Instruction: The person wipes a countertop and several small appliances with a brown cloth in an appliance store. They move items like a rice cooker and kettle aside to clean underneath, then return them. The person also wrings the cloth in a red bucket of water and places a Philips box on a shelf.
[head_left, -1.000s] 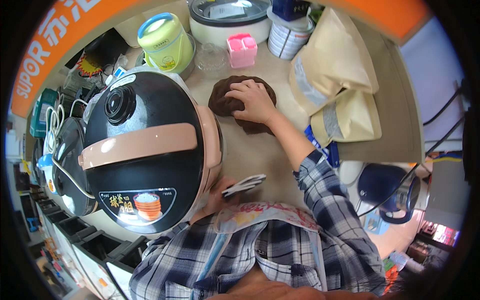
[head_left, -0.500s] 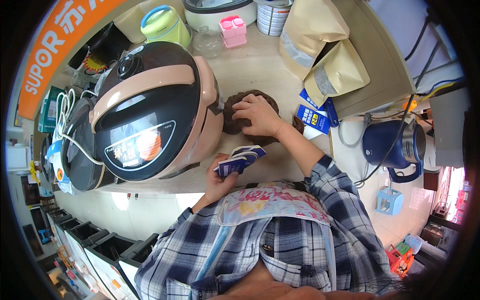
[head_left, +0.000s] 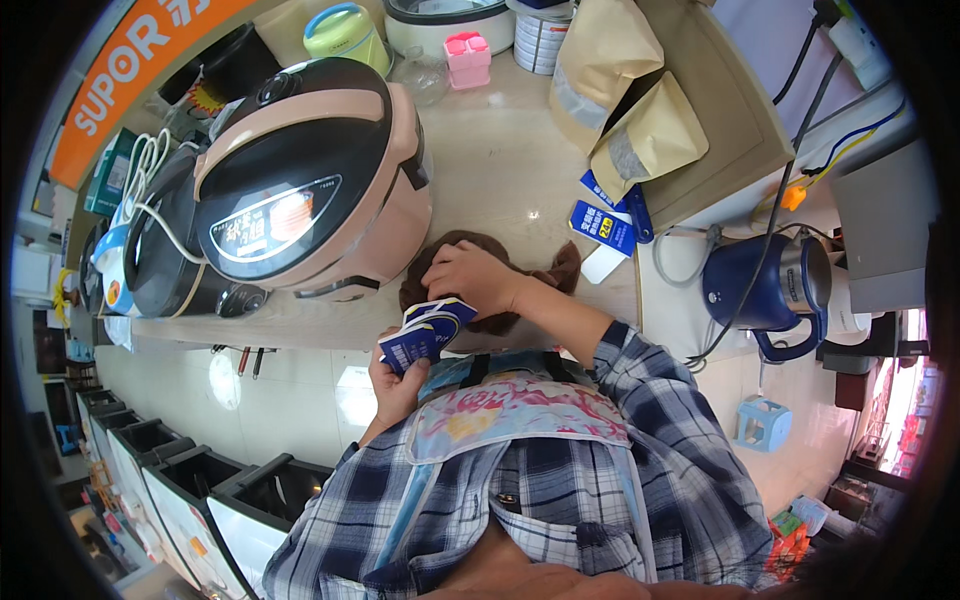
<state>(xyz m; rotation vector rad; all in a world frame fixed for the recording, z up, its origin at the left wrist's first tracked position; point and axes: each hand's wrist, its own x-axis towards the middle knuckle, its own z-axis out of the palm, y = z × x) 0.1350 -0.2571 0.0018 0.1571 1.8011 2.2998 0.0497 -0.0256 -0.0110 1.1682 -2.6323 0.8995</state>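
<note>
- Nearest to me, my left hand [head_left: 398, 378] is closed around a small stack of blue and white cards [head_left: 425, 335], fanned slightly, held just off the front edge of the desk [head_left: 500, 170] in front of my floral apron [head_left: 510, 415]. A second ago the cards were lower and flatter against my body; now they are raised toward the desk edge.
- My right hand [head_left: 468, 280] lies palm down with fingers curled on the brown cloth [head_left: 480, 270], pressing it to the desk. The cloth has come with the hand: it was further back on the desk, beside the cooker, and now sits right at the near edge, touching the cards' tips.
- I judge that the wiping stroke has been drawn toward me, with the cards kept out of the way.
- Just behind the cloth stands the pink and black rice cooker [head_left: 310, 185], lid shut; it looks larger and nearer, as my head has leaned in.
- To the right lie blue tags [head_left: 605, 225], apart from the cloth.
- Further back are the brown paper bags [head_left: 620, 90], and at the far rim a green lidded pot [head_left: 345, 35] and a small pink box [head_left: 468, 58].
</note>
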